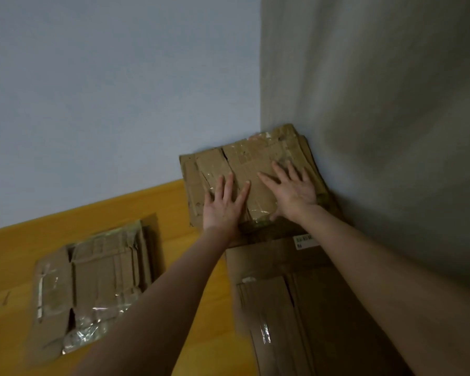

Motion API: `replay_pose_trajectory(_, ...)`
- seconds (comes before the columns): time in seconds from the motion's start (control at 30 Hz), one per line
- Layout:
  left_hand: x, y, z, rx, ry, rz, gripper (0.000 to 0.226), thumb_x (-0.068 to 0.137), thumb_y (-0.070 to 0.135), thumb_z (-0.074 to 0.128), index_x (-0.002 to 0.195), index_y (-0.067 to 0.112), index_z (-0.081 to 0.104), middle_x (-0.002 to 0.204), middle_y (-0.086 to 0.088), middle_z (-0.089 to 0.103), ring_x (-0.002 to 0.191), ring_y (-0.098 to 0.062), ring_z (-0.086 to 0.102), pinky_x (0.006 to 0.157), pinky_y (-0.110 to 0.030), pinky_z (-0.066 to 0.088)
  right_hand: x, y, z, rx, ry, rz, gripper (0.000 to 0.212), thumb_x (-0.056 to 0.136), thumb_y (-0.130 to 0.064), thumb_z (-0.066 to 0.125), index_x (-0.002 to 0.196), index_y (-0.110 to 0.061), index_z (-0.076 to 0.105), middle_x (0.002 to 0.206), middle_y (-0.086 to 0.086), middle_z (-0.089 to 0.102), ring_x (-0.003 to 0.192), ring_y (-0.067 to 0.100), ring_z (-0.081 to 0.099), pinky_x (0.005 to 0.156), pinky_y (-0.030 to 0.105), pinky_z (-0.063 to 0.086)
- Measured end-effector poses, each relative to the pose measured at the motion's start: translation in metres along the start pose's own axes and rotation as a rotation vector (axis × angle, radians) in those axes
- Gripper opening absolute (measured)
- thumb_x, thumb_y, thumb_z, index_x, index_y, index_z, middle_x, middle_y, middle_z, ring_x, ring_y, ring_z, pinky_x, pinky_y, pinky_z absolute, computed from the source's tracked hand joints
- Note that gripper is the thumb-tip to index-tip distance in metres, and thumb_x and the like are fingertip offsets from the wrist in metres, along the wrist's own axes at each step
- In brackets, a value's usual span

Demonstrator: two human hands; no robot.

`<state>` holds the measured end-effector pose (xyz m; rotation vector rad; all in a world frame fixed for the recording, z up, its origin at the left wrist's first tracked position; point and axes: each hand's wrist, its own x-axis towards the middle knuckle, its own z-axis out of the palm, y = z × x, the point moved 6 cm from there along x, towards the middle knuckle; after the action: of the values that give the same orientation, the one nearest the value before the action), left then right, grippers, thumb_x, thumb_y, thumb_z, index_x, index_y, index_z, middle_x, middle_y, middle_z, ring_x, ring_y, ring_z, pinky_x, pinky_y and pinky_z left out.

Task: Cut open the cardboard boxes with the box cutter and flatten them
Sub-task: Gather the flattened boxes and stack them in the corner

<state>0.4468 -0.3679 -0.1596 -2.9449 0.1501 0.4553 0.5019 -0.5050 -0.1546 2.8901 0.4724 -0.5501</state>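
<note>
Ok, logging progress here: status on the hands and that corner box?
Left hand and right hand open, pressing down on the corner box. Box lies flat. Cutter not in view. Second flat box apart, on the left.

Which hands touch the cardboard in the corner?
Touching, both. The head view shows the left hand and the right hand lying flat on the cardboard, fingers spread, with no gap visible.
</note>
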Motion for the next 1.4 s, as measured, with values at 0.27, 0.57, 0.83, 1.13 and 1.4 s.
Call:
replay_pose_trajectory(0.27,0.009,-0.014,0.006,0.066,-0.042,0.009,0.135,0.065,0.069,0.071,0.147,0.030,-0.029,0.153,-0.013,-0.035,0.143,-0.035,-0.025,0.117,-0.059,0.000,-0.004,-0.024,0.006,0.049,0.002,-0.063,0.118,0.070,-0.058,0.074,0.148,-0.042,-0.013,0.156,0.003,-0.027,0.143,0.037,-0.021,0.118,0.054,0.003)
replay_pose_trajectory(0.57,0.008,-0.023,-0.011,-0.151,-0.089,0.005,0.126,0.064,0.073,0.069,0.152,0.034,-0.012,0.158,-0.008,-0.026,0.147,-0.030,-0.019,0.119,-0.053,0.000,-0.016,-0.021,0.004,0.229,-0.032,-0.028,0.119,0.068,-0.060,0.074,0.150,-0.038,-0.009,0.157,0.006,-0.025,0.144,0.036,-0.020,0.118,0.054,0.000)
replay_pose_trajectory(0.83,-0.072,-0.020,-0.028,-0.519,0.400,-0.042,0.078,0.088,0.031,0.065,0.151,0.013,0.024,0.154,-0.015,0.026,0.138,-0.032,0.034,0.108,-0.041,0.038,-0.064,-0.015,-0.011,0.347,0.222,0.107,0.095,0.082,-0.068,0.052,0.153,-0.029,0.001,0.161,0.007,-0.008,0.147,0.030,-0.011,0.119,0.051,0.002)
replay_pose_trajectory(1.13,-0.132,0.037,0.067,-0.719,-0.227,-0.006,0.094,0.082,0.038,0.073,0.152,0.009,0.016,0.151,-0.013,0.029,0.135,-0.030,0.038,0.105,-0.039,0.041,-0.165,-0.009,0.048,0.322,-0.086,0.245,0.109,0.070,-0.068,0.067,0.153,-0.033,0.005,0.160,0.004,-0.012,0.145,0.033,-0.016,0.115,0.058,0.000)
replay_pose_trajectory(1.4,-0.159,0.047,0.094,-1.492,-0.335,-0.463,0.045,0.082,0.004,0.074,0.123,0.002,0.056,0.114,-0.012,0.061,0.102,-0.028,0.059,0.087,-0.037,0.052,-0.203,-0.024,0.104,0.577,-0.143,0.427,0.093,0.088,-0.038,0.065,0.153,-0.028,-0.001,0.160,0.005,-0.011,0.147,0.034,-0.002,0.113,0.051,0.027)
